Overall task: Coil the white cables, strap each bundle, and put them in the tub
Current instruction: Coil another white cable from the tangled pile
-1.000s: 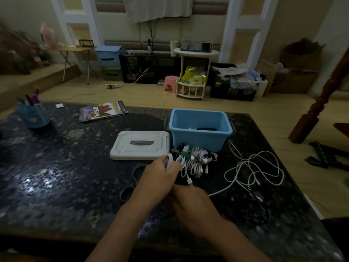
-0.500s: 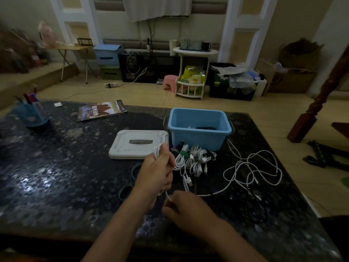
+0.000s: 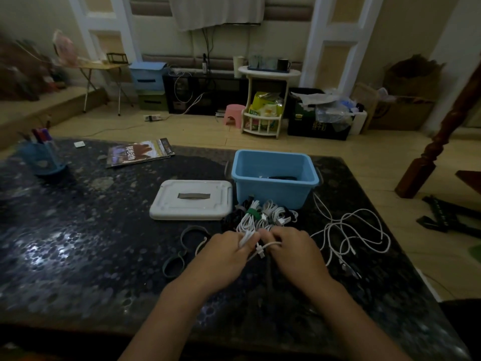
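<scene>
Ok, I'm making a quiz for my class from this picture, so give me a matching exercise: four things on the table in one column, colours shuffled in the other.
Things:
1. tub
2. lid
3. strap on a coiled bundle
4. loose cables

Colours:
A. green
B. white, lying uncoiled right of the hands
C. blue
D. white with a grey handle

Pairs: 1-C, 2-D, 3-A, 4-B
</scene>
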Demonstrator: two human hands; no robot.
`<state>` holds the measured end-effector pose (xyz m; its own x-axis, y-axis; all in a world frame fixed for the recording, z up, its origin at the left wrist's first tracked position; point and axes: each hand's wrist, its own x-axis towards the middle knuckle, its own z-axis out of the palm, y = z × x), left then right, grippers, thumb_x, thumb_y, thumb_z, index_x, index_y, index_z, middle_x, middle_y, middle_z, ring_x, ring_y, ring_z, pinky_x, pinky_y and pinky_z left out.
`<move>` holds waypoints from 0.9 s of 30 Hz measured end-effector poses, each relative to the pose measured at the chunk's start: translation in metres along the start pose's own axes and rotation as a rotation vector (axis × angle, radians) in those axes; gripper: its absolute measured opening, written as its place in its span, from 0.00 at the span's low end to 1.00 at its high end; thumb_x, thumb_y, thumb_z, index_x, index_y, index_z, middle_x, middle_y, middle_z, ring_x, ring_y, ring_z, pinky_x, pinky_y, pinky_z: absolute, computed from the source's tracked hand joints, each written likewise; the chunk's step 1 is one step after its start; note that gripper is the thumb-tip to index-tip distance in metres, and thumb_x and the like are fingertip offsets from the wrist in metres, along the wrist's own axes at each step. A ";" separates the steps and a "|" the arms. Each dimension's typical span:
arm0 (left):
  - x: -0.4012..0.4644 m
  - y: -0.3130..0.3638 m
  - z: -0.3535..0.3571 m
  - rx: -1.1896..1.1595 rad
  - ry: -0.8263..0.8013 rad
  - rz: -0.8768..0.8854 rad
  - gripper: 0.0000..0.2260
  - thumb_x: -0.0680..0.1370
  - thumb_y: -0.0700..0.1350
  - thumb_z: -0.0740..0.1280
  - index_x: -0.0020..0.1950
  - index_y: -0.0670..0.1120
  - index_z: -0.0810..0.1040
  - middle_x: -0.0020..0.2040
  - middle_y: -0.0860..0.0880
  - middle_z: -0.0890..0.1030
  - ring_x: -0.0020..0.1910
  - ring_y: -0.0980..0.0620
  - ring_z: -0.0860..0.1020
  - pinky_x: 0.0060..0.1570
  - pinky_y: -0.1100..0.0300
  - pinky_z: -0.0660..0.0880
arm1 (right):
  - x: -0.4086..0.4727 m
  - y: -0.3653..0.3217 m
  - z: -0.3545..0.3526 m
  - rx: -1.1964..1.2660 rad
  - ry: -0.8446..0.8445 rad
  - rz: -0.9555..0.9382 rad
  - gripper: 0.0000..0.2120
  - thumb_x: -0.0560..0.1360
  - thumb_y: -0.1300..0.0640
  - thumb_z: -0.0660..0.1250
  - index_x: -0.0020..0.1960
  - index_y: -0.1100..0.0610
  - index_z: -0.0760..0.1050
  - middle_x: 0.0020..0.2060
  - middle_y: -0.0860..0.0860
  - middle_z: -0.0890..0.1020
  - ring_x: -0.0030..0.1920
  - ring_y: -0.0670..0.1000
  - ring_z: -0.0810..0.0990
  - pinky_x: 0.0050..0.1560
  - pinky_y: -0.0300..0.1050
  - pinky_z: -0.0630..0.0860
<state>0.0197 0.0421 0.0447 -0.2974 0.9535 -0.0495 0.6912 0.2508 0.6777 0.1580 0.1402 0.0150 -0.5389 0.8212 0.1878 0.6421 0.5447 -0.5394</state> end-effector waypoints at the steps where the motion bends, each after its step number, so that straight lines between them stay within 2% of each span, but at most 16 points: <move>1: 0.000 0.002 0.001 0.006 -0.010 0.008 0.22 0.83 0.59 0.56 0.33 0.49 0.71 0.31 0.51 0.75 0.31 0.54 0.73 0.32 0.55 0.65 | 0.000 -0.002 -0.001 0.033 0.008 0.004 0.25 0.80 0.37 0.58 0.34 0.54 0.74 0.30 0.49 0.79 0.33 0.49 0.77 0.36 0.49 0.73; 3: 0.001 0.003 0.003 -0.013 -0.026 0.021 0.22 0.83 0.59 0.56 0.32 0.50 0.70 0.30 0.51 0.74 0.30 0.55 0.72 0.31 0.57 0.64 | 0.001 -0.002 -0.005 0.072 0.030 0.018 0.25 0.80 0.37 0.59 0.34 0.54 0.75 0.29 0.49 0.79 0.32 0.47 0.77 0.36 0.49 0.74; 6: 0.002 0.001 0.005 -0.076 -0.020 0.047 0.21 0.83 0.59 0.56 0.36 0.49 0.74 0.32 0.50 0.78 0.33 0.53 0.76 0.37 0.55 0.71 | 0.001 0.000 -0.010 0.108 0.034 0.025 0.24 0.79 0.39 0.62 0.32 0.54 0.73 0.28 0.49 0.78 0.31 0.45 0.76 0.36 0.48 0.73; 8: 0.003 -0.001 0.006 -0.096 0.000 0.089 0.19 0.83 0.57 0.56 0.36 0.54 0.73 0.32 0.53 0.74 0.35 0.53 0.73 0.38 0.55 0.68 | 0.001 0.003 -0.012 0.094 0.020 0.008 0.23 0.79 0.40 0.64 0.31 0.52 0.72 0.28 0.48 0.78 0.31 0.45 0.76 0.35 0.46 0.72; 10: 0.004 -0.003 0.006 -0.097 0.029 0.112 0.17 0.84 0.56 0.55 0.35 0.63 0.72 0.34 0.54 0.72 0.39 0.54 0.71 0.40 0.58 0.65 | 0.002 0.006 -0.013 0.054 -0.002 -0.016 0.22 0.79 0.40 0.65 0.31 0.51 0.72 0.29 0.48 0.78 0.32 0.44 0.76 0.34 0.42 0.71; 11: 0.005 -0.004 0.006 -0.101 0.059 0.110 0.17 0.84 0.56 0.56 0.35 0.64 0.72 0.35 0.53 0.72 0.39 0.55 0.70 0.39 0.59 0.64 | 0.003 0.008 -0.013 0.037 -0.018 -0.036 0.21 0.79 0.40 0.65 0.32 0.50 0.73 0.29 0.47 0.78 0.32 0.44 0.76 0.34 0.41 0.70; 13: 0.005 -0.004 0.002 -0.159 0.144 0.103 0.19 0.83 0.56 0.56 0.33 0.57 0.70 0.33 0.51 0.71 0.37 0.57 0.69 0.34 0.61 0.62 | 0.004 0.013 -0.014 -0.002 -0.069 -0.086 0.20 0.80 0.43 0.64 0.33 0.51 0.73 0.31 0.49 0.77 0.34 0.44 0.75 0.35 0.43 0.69; 15: 0.004 -0.001 -0.004 -0.287 0.210 0.092 0.21 0.82 0.57 0.57 0.31 0.53 0.68 0.31 0.52 0.71 0.30 0.60 0.68 0.30 0.61 0.62 | 0.006 0.018 -0.015 -0.051 -0.131 -0.114 0.19 0.82 0.46 0.61 0.37 0.54 0.74 0.34 0.49 0.77 0.37 0.47 0.75 0.40 0.48 0.72; 18: 0.002 0.001 -0.008 -0.390 0.195 0.021 0.19 0.81 0.58 0.58 0.34 0.50 0.73 0.26 0.54 0.76 0.24 0.62 0.71 0.31 0.59 0.67 | 0.006 0.023 -0.017 0.032 -0.116 -0.078 0.18 0.83 0.45 0.56 0.40 0.52 0.76 0.35 0.48 0.80 0.39 0.47 0.78 0.46 0.50 0.75; 20: 0.002 0.001 -0.007 -0.393 0.163 0.001 0.19 0.81 0.60 0.57 0.35 0.51 0.73 0.26 0.54 0.77 0.26 0.59 0.72 0.34 0.57 0.69 | 0.005 0.020 -0.017 0.064 -0.071 -0.087 0.18 0.83 0.45 0.55 0.41 0.50 0.75 0.34 0.47 0.81 0.40 0.46 0.79 0.47 0.51 0.76; 22: 0.002 0.001 -0.005 -0.417 0.159 -0.007 0.18 0.80 0.60 0.58 0.34 0.52 0.70 0.24 0.56 0.74 0.26 0.59 0.69 0.32 0.57 0.66 | 0.003 0.013 -0.016 0.121 -0.054 -0.112 0.17 0.83 0.45 0.56 0.41 0.49 0.75 0.30 0.46 0.80 0.37 0.44 0.80 0.45 0.51 0.77; 24: 0.004 0.000 -0.005 -0.339 0.171 -0.032 0.16 0.81 0.58 0.58 0.36 0.53 0.70 0.29 0.58 0.73 0.31 0.61 0.70 0.32 0.62 0.65 | -0.001 0.006 -0.016 0.162 -0.051 -0.143 0.15 0.83 0.45 0.58 0.41 0.48 0.75 0.29 0.45 0.79 0.35 0.43 0.79 0.42 0.49 0.77; 27: 0.006 -0.002 -0.005 -0.297 0.203 -0.053 0.15 0.81 0.60 0.58 0.39 0.54 0.73 0.36 0.58 0.74 0.37 0.61 0.72 0.36 0.65 0.66 | -0.006 -0.004 -0.015 0.177 -0.066 -0.185 0.13 0.84 0.45 0.57 0.45 0.47 0.74 0.35 0.45 0.80 0.37 0.45 0.78 0.42 0.52 0.76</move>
<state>0.0129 0.0468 0.0469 -0.4729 0.8804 0.0363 0.4589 0.2109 0.8631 0.1671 0.1361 0.0286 -0.6762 0.6944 0.2460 0.4271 0.6416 -0.6371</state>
